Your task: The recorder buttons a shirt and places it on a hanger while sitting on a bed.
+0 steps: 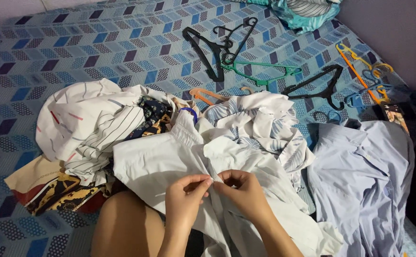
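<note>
A white shirt [170, 157] lies spread over my lap on the bed. My left hand [186, 195] pinches its front edge near the middle. Just to the right, my right hand [243, 190] pinches the facing edge, and the fingertips of both hands meet at the placket. My bare knee [122, 223] shows under the shirt at the lower left.
A pile of shirts [89, 123] lies behind, striped, patterned and white. A light blue shirt [360, 171] is flat at the right. Black hangers [212, 47], a green hanger [260, 71] and orange hangers [360, 71] are scattered on the blue patterned bedsheet [51, 52].
</note>
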